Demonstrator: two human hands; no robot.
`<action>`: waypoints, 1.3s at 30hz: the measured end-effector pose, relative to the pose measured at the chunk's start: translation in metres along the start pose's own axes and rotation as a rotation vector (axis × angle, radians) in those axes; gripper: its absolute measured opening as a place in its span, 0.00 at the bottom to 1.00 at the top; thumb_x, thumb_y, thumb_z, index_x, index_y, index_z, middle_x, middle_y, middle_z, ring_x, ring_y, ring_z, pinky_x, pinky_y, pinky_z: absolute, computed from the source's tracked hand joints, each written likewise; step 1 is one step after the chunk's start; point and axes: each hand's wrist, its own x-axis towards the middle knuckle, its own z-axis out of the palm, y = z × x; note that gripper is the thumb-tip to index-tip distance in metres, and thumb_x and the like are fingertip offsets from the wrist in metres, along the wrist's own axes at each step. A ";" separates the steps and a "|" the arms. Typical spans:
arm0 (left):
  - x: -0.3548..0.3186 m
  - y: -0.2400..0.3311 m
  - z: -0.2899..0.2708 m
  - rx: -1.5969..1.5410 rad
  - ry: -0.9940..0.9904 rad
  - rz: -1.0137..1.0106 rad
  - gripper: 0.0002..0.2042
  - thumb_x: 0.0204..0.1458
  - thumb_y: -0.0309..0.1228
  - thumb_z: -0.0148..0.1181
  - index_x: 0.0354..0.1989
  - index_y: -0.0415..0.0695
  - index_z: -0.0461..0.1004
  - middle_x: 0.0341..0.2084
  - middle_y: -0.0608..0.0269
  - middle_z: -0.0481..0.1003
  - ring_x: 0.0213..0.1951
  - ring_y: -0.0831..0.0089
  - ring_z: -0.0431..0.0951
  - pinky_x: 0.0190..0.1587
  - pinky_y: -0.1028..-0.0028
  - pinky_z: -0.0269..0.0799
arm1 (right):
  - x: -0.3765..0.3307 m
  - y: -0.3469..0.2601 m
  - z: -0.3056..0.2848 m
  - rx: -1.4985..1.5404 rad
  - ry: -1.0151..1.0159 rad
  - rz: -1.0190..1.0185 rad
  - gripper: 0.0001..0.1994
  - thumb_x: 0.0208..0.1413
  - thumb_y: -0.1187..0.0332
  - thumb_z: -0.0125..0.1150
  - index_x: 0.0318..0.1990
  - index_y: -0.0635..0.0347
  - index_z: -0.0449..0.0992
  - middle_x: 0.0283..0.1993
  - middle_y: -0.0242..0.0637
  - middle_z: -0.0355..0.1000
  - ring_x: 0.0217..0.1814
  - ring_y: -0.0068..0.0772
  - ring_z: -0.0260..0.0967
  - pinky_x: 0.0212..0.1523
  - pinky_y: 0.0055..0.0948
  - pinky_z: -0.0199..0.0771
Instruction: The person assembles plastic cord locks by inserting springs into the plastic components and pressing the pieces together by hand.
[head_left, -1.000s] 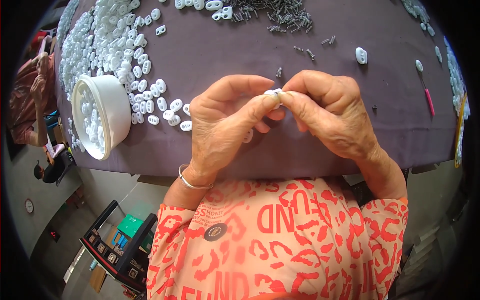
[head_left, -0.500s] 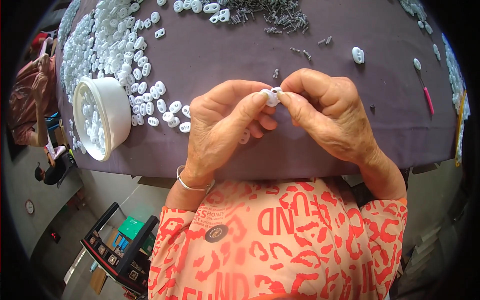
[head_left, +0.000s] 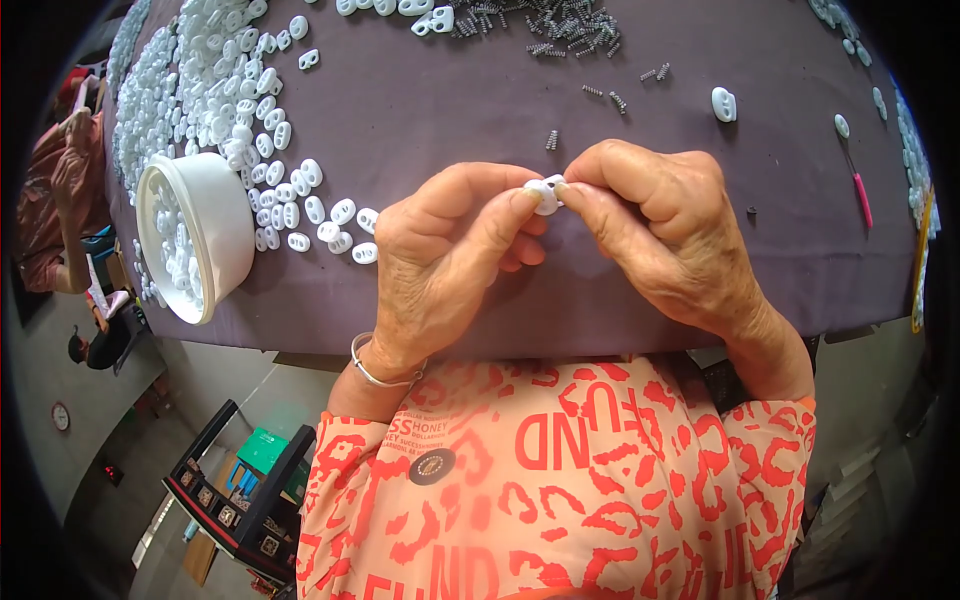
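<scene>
Above the table's near edge, my left hand [head_left: 440, 262] and my right hand [head_left: 672, 232] meet at the fingertips. Both pinch a small white plastic cord lock [head_left: 546, 198] between thumb and forefinger. The fingers cover part of it, and I cannot tell whether a spring is inside. Just beyond the fingertips lies a single metal spring [head_left: 552, 140]. Left of my left hand are loose white oval cord-lock pieces [head_left: 343, 211] with two holes each. Farther right, one white cord lock [head_left: 723, 104] stands by itself.
A white tub [head_left: 222, 222] of white pieces lies tilted at the left, beside a large heap of them [head_left: 205, 85]. Springs [head_left: 580, 25] are piled at the far side. A pink-handled tool [head_left: 861, 198] lies at the right. Another person [head_left: 62, 200] is at the far left.
The view has shifted slightly, so the tub and heap sit a little farther left. My hands keep the same pinch on the cord lock. A white piece under my left fingers no longer shows.
</scene>
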 end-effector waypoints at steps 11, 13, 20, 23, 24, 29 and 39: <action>0.000 -0.001 0.001 0.105 -0.001 0.050 0.05 0.53 0.21 0.55 0.36 0.35 0.74 0.26 0.62 0.77 0.26 0.80 0.77 0.27 0.83 0.75 | 0.001 0.001 -0.002 0.060 -0.053 0.014 0.03 0.53 0.77 0.55 0.28 0.66 0.72 0.15 0.33 0.64 0.15 0.21 0.63 0.17 0.22 0.61; 0.001 0.000 0.001 0.095 -0.011 0.048 0.05 0.53 0.21 0.55 0.36 0.35 0.74 0.26 0.62 0.77 0.26 0.80 0.77 0.28 0.83 0.75 | 0.002 0.001 -0.002 0.058 -0.056 0.006 0.03 0.53 0.77 0.55 0.28 0.66 0.72 0.15 0.33 0.64 0.15 0.21 0.62 0.17 0.22 0.60; 0.002 0.001 0.001 -0.002 -0.020 -0.009 0.04 0.53 0.21 0.55 0.36 0.34 0.74 0.26 0.62 0.77 0.25 0.80 0.77 0.28 0.83 0.75 | 0.003 0.003 0.001 0.091 -0.063 0.002 0.02 0.52 0.77 0.56 0.29 0.66 0.72 0.16 0.34 0.65 0.15 0.22 0.63 0.17 0.22 0.61; 0.004 0.000 0.000 -0.097 -0.003 -0.037 0.05 0.53 0.23 0.56 0.36 0.35 0.75 0.24 0.63 0.77 0.24 0.81 0.77 0.24 0.85 0.72 | 0.003 0.008 0.005 0.018 0.008 -0.137 0.04 0.49 0.77 0.59 0.32 0.67 0.72 0.18 0.34 0.66 0.16 0.22 0.63 0.17 0.22 0.62; 0.003 0.000 -0.001 -0.098 0.002 -0.027 0.05 0.53 0.23 0.56 0.36 0.35 0.75 0.24 0.63 0.77 0.24 0.81 0.77 0.24 0.85 0.72 | 0.004 0.005 0.005 0.015 0.006 -0.147 0.04 0.49 0.77 0.59 0.32 0.67 0.72 0.18 0.34 0.66 0.16 0.22 0.63 0.17 0.22 0.62; 0.005 -0.004 -0.003 -0.220 0.015 -0.022 0.06 0.53 0.27 0.58 0.34 0.38 0.76 0.20 0.65 0.76 0.22 0.85 0.74 0.20 0.88 0.65 | -0.001 -0.006 0.010 -0.273 0.071 -0.200 0.11 0.40 0.71 0.63 0.31 0.65 0.68 0.26 0.42 0.68 0.26 0.44 0.69 0.24 0.34 0.69; 0.005 -0.008 -0.001 -0.185 -0.014 0.093 0.03 0.51 0.22 0.58 0.32 0.35 0.76 0.26 0.67 0.73 0.22 0.87 0.69 0.22 0.86 0.63 | -0.003 -0.007 0.014 -0.492 0.096 -0.236 0.13 0.39 0.75 0.62 0.35 0.68 0.70 0.22 0.39 0.65 0.22 0.39 0.66 0.22 0.31 0.68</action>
